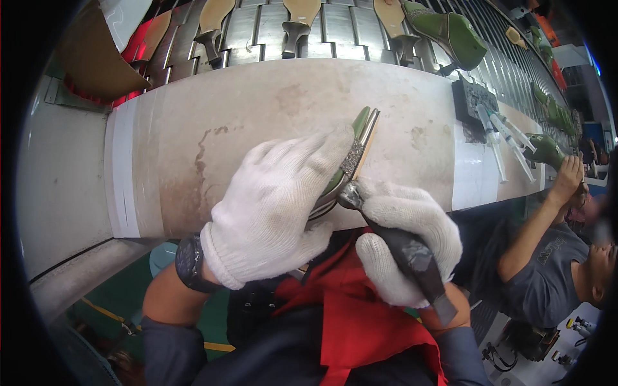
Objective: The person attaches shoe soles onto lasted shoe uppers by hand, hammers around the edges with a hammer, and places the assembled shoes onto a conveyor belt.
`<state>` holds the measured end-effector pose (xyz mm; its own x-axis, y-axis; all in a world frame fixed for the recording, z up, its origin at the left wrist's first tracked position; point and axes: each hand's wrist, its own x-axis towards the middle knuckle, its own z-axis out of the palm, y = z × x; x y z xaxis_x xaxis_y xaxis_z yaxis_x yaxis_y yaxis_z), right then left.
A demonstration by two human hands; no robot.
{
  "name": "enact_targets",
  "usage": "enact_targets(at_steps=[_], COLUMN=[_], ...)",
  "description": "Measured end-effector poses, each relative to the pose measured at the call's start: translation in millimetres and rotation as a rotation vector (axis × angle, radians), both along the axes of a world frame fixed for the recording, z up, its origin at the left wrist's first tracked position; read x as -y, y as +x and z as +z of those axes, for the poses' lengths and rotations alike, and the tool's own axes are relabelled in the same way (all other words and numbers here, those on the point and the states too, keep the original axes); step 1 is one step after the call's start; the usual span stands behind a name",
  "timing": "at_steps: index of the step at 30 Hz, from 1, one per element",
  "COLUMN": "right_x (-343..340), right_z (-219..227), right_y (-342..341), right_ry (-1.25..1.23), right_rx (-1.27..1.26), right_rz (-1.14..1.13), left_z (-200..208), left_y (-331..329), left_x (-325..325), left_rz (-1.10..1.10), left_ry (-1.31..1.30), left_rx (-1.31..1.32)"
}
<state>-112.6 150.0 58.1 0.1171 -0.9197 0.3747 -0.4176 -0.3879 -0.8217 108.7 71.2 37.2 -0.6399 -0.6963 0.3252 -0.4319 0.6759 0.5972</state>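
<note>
My left hand [277, 202], in a white knit glove, is wrapped over a shoe [352, 157] on a green last. A glittery strap and a thin tan sole edge show past my fingers; the rest is hidden under the glove. In my right hand [412, 235], also gloved, is a dark hand tool [409, 251] with a rounded metallic end and a flat tail that sticks out toward my wrist. Its rounded end meets or nearly meets the sole edge beside my left fingers. Both hands are over the near edge of the pale worktable [290, 96].
Beyond the table runs a metal slat conveyor [257, 32] with several tan soles with dark heels and a green shoe last [450, 35]. Syringes [508, 138] lie by a dark block [473, 103] at right. A co-worker [547, 257] handles another green last nearby.
</note>
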Motion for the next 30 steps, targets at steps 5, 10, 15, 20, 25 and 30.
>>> enact_targets(at_steps=[5,10,15,20,25,30], right_x=[-18,-27,-28,-23,-24,-25], right_z=[-19,-31,-27,-19,-14,-18], right_y=[33,62,54,41,51,56], right_ry=[-0.182,-0.236,-0.09,-0.192,-0.151,-0.054], right_rx=[0.002,-0.023,0.122,0.048,-0.138,-0.041], right_rz=[-0.159,-0.195,-0.005,-0.039,-0.031,0.004], left_z=[3,-2,1,-13,-15,-29], left_y=[0,7,20,52,49,50], left_x=[2,0,3,15,17,18], left_rz=[-0.023,-0.033,-0.085,-0.107,-0.117,-0.111], left_ry=[-0.025,-0.02,0.025,0.229,0.179,0.135], left_rx=[0.029,0.025,-0.036,-0.082,-0.126,-0.16])
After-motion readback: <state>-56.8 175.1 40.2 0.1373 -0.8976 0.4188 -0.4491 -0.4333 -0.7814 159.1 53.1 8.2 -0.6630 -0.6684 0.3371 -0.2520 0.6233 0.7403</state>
